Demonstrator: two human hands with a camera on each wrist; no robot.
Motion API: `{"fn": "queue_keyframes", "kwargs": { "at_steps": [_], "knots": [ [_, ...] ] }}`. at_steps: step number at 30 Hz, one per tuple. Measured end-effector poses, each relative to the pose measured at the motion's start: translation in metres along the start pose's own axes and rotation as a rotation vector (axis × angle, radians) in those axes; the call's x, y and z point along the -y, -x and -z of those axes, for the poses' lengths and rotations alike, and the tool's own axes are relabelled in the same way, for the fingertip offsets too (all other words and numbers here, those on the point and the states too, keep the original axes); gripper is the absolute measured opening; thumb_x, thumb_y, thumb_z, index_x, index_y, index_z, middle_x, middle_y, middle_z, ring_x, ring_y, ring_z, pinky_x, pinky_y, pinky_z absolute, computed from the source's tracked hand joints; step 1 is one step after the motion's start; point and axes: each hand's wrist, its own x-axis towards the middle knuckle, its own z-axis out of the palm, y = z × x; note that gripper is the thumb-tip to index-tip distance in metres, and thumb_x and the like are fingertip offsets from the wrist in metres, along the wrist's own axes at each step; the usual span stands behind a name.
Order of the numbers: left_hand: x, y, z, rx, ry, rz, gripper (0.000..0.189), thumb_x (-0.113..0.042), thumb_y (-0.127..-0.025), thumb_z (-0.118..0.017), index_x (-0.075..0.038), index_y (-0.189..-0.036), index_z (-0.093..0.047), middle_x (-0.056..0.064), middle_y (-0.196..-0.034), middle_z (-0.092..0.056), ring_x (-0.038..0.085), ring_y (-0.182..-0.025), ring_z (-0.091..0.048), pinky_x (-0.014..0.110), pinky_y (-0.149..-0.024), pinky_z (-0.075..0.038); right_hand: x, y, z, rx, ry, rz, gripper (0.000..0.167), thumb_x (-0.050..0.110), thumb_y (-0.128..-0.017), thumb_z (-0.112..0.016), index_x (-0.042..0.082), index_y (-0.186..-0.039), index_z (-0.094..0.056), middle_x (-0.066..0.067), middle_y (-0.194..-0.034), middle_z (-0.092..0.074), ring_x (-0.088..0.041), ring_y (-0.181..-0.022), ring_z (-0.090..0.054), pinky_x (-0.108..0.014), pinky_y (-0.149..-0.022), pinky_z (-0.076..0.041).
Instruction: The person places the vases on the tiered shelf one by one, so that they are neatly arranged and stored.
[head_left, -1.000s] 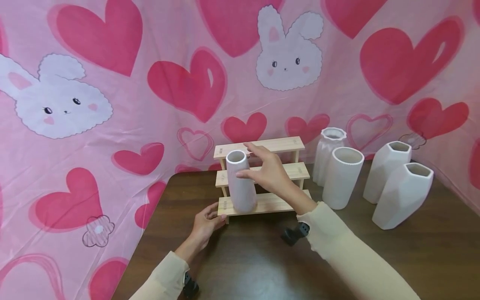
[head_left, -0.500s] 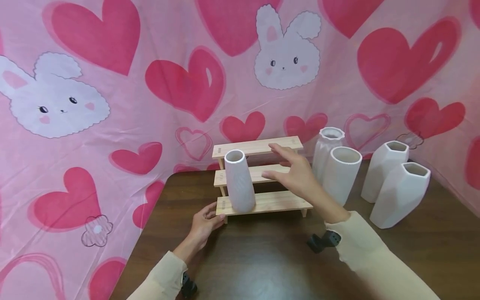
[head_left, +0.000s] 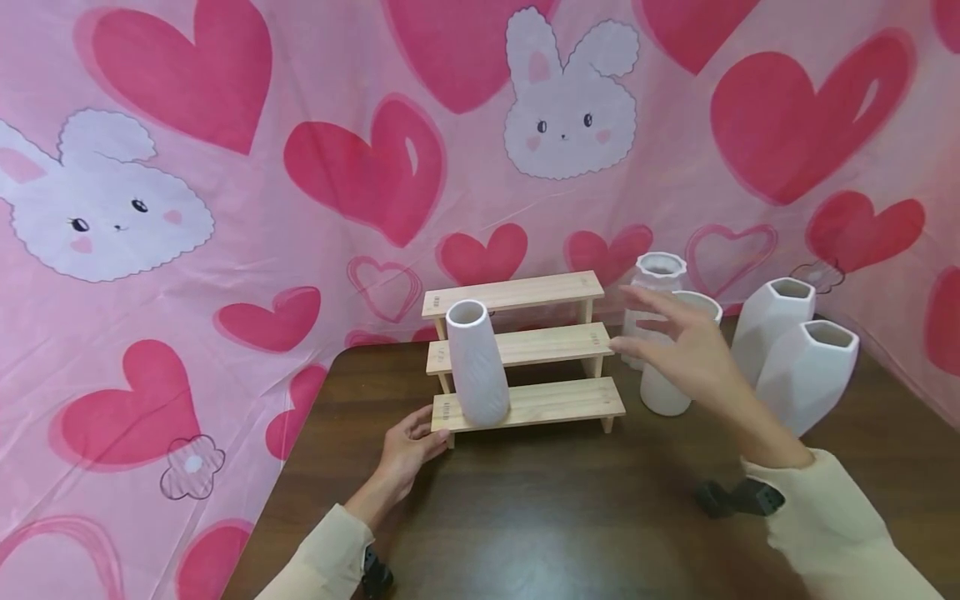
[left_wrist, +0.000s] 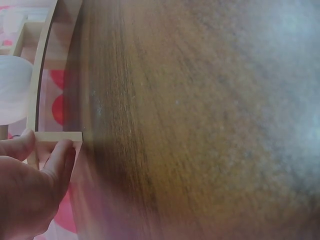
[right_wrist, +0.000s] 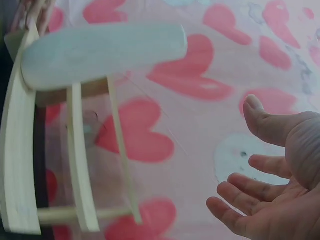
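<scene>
A white ribbed vase stands upright at the left end of the lowest step of a three-tier wooden display stand. My left hand grips that step's left corner, thumb at the board and fingers by the short leg in the left wrist view. My right hand, holding nothing, is right of the stand, thumb and fingers spread apart. It overlaps a plain cylindrical white vase and a fluted white vase in the head view, partly hiding both. The right wrist view shows its palm with nothing in it.
Two faceted white vases stand farther right, the nearer one partly behind my right forearm. The stand's upper two tiers bear nothing. A pink heart-and-rabbit cloth hangs behind the dark wooden table.
My right hand has moved away from the ribbed vase, rightward past the stand to the other vases. My left hand stays at the stand's corner, and the ribbed vase stands where it was.
</scene>
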Motion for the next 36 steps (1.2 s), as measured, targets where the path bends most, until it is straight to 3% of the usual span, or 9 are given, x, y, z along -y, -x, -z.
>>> {"fn": "queue_keyframes", "kwargs": {
  "at_steps": [5,9,14,17,23,27,30,32,36],
  "knots": [
    [0.0,0.001,0.0,-0.008,0.002,0.006,0.054,0.001,-0.089,-0.065,0.001,-0.139,-0.045,0.024,-0.116,-0.063,0.027,-0.098,-0.066,0.041,-0.086,-0.056,-0.007,0.012,0.03,-0.083,0.061,-0.004,0.072,0.011,-0.078,-0.081,0.022,-0.142,-0.05,-0.015,-0.132,-0.058,0.006,-0.105,-0.055,-0.005,-0.079,-0.048],
    [0.001,0.001,0.0,-0.002,-0.002,0.012,0.055,0.0,-0.089,-0.065,0.001,-0.14,-0.044,0.025,-0.118,-0.061,0.029,-0.1,-0.065,0.042,-0.088,-0.055,-0.016,0.022,0.057,-0.151,0.129,-0.035,0.073,0.011,-0.079,-0.081,0.026,-0.143,-0.048,-0.01,-0.133,-0.058,0.006,-0.104,-0.053,-0.001,-0.076,-0.045],
    [0.0,0.002,0.0,-0.002,-0.008,0.021,0.055,-0.001,-0.089,-0.066,0.0,-0.14,-0.044,0.026,-0.121,-0.06,0.03,-0.103,-0.065,0.042,-0.089,-0.055,-0.032,0.034,0.095,-0.301,0.173,-0.191,0.068,0.019,-0.082,-0.078,0.034,-0.141,-0.048,0.01,-0.136,-0.056,0.0,-0.117,-0.049,-0.007,-0.096,-0.039],
    [0.0,0.002,0.0,-0.004,-0.008,0.02,0.055,-0.001,-0.089,-0.066,0.0,-0.14,-0.045,0.026,-0.121,-0.06,0.03,-0.103,-0.065,0.042,-0.089,-0.055,-0.044,0.041,0.115,-0.345,0.192,-0.321,0.07,0.026,-0.087,-0.073,0.041,-0.145,-0.038,0.01,-0.148,-0.043,-0.01,-0.137,-0.034,-0.032,-0.116,-0.028],
    [0.001,0.002,0.001,0.003,0.001,0.0,0.055,0.0,-0.09,-0.065,0.001,-0.14,-0.044,0.025,-0.12,-0.06,0.03,-0.102,-0.065,0.042,-0.089,-0.055,-0.078,0.052,0.138,-0.226,0.2,-0.419,0.082,0.031,-0.092,-0.064,0.039,-0.153,-0.009,-0.009,-0.16,-0.01,-0.03,-0.147,-0.006,-0.057,-0.114,-0.01],
    [0.0,0.002,0.001,0.003,0.0,0.0,0.054,0.0,-0.09,-0.064,0.001,-0.141,-0.044,0.024,-0.119,-0.061,0.029,-0.101,-0.065,0.043,-0.089,-0.055,-0.099,0.059,0.144,-0.13,0.229,-0.449,0.087,0.033,-0.092,-0.064,0.03,-0.155,-0.004,-0.024,-0.157,-0.009,-0.046,-0.14,-0.016,-0.027,-0.113,-0.031],
    [-0.001,0.002,0.0,0.007,0.0,0.002,0.055,0.0,-0.091,-0.064,0.001,-0.141,-0.043,0.024,-0.119,-0.061,0.03,-0.103,-0.065,0.042,-0.089,-0.055,-0.11,0.061,0.146,-0.118,0.244,-0.432,0.085,0.031,-0.089,-0.069,0.02,-0.155,-0.016,-0.007,-0.144,-0.048,-0.014,-0.12,-0.055,-0.002,-0.074,-0.043],
    [-0.001,0.003,0.0,0.012,-0.002,0.003,0.055,-0.001,-0.091,-0.063,0.001,-0.142,-0.043,0.025,-0.12,-0.06,0.032,-0.104,-0.064,0.042,-0.089,-0.055,-0.114,0.062,0.147,-0.131,0.249,-0.41,0.081,0.029,-0.087,-0.072,0.014,-0.153,-0.026,0.022,-0.116,-0.063,0.01,-0.091,-0.057,-0.003,-0.056,-0.037],
    [-0.001,0.002,0.0,0.016,-0.006,0.006,0.056,-0.002,-0.091,-0.064,0.0,-0.142,-0.042,0.026,-0.121,-0.059,0.033,-0.106,-0.063,0.042,-0.089,-0.055,-0.116,0.063,0.145,-0.154,0.276,-0.384,0.076,0.029,-0.084,-0.075,0.008,-0.147,-0.038,0.046,-0.082,-0.038,0.022,-0.069,-0.041,-0.007,-0.053,-0.038]
  ]
}}
